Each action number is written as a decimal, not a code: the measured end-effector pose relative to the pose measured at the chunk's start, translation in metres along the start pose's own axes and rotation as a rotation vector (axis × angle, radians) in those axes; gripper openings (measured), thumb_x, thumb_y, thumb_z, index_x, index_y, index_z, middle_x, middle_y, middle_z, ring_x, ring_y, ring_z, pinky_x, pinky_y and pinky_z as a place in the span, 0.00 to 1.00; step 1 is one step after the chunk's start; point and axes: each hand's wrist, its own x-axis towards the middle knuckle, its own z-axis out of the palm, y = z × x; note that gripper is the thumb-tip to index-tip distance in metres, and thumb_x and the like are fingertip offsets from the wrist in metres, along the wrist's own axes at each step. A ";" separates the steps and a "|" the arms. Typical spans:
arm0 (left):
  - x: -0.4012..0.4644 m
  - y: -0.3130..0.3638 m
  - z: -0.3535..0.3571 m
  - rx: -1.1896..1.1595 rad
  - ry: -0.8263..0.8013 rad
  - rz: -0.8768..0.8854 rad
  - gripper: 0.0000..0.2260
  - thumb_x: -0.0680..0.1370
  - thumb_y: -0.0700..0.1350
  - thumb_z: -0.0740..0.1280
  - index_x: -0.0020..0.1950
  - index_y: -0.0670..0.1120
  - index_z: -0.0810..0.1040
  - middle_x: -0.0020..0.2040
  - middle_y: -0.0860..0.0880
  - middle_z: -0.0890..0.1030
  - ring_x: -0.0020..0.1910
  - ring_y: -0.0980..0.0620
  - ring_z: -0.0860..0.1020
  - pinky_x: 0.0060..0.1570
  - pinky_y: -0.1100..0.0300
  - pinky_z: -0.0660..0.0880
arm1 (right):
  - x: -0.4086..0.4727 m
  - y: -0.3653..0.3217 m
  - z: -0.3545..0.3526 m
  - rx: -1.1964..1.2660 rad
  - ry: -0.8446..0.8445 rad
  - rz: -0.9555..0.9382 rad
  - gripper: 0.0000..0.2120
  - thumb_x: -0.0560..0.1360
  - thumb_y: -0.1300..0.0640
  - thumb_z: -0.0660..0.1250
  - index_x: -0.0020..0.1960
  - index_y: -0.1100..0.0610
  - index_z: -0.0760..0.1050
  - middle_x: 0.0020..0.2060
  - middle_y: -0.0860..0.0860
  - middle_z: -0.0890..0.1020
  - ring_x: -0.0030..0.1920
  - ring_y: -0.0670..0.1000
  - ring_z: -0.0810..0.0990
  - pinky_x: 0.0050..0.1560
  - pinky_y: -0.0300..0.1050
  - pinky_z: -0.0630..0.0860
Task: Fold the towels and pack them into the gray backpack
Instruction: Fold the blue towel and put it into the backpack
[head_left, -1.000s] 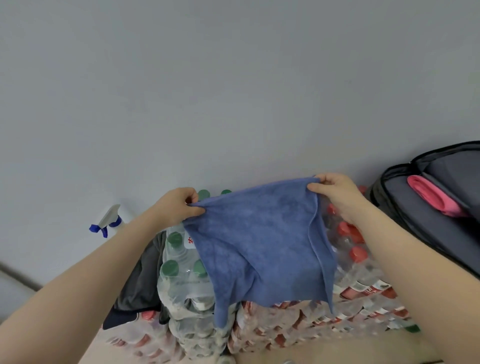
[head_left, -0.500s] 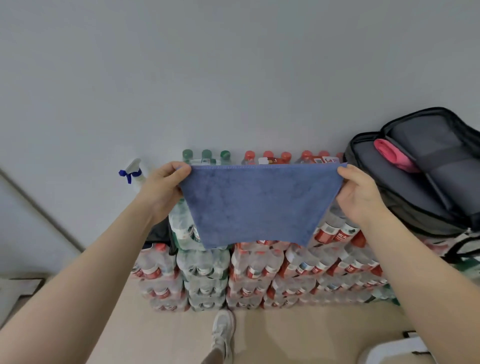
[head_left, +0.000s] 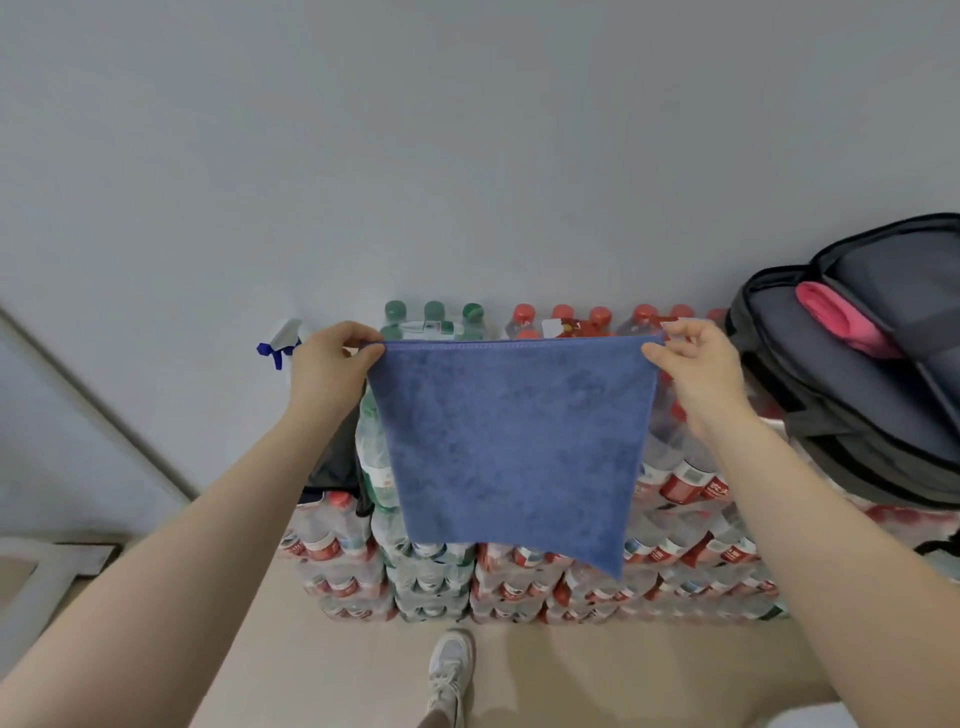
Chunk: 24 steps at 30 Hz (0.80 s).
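Sneaker (head_left: 451, 670) planted on the pale floor at the bottom of view, and above it both forearms reach out level. Left hand (head_left: 332, 364) pinches one top corner of the blue towel (head_left: 511, 447) between thumb and curled fingers, right hand (head_left: 691, 364) pinches the other corner the same way, and the top hem is pulled taut and straight between them. Towel hangs open in the air as a flat sheet, lower right corner drooping a touch lower than the left. To fold it well from here, I'd say bring the two held corners together evenly so the side edges meet, keep tension so the cloth doesn't bunch, then check that low corner lines up. Behind the towel, stacked packs of water bottles (head_left: 519, 571) with red and green caps, and a spray bottle (head_left: 283, 340) off to the left by the wall. Far right, the gray backpack (head_left: 841, 415) sits unzipped on top of the packs with a pink towel (head_left: 841, 322) already tucked inside.
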 end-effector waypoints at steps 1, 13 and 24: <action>0.011 0.001 0.003 0.059 0.015 0.026 0.05 0.76 0.39 0.65 0.48 0.44 0.80 0.43 0.52 0.78 0.36 0.57 0.73 0.34 0.68 0.66 | 0.012 0.001 0.005 -0.017 -0.001 -0.002 0.11 0.73 0.68 0.67 0.52 0.57 0.73 0.40 0.49 0.77 0.39 0.42 0.75 0.32 0.23 0.71; 0.166 -0.012 0.079 0.165 -0.162 0.065 0.05 0.76 0.36 0.61 0.43 0.41 0.76 0.41 0.44 0.81 0.32 0.49 0.80 0.39 0.55 0.76 | 0.162 0.017 0.069 -0.241 0.079 0.242 0.12 0.75 0.67 0.65 0.36 0.54 0.68 0.33 0.53 0.74 0.15 0.41 0.73 0.16 0.31 0.68; 0.148 -0.038 0.125 0.486 -0.161 0.437 0.17 0.71 0.44 0.61 0.58 0.38 0.72 0.56 0.36 0.74 0.45 0.37 0.78 0.41 0.49 0.77 | 0.150 0.030 0.122 -0.844 0.064 -0.125 0.15 0.76 0.62 0.61 0.62 0.65 0.70 0.62 0.63 0.70 0.61 0.63 0.70 0.61 0.51 0.66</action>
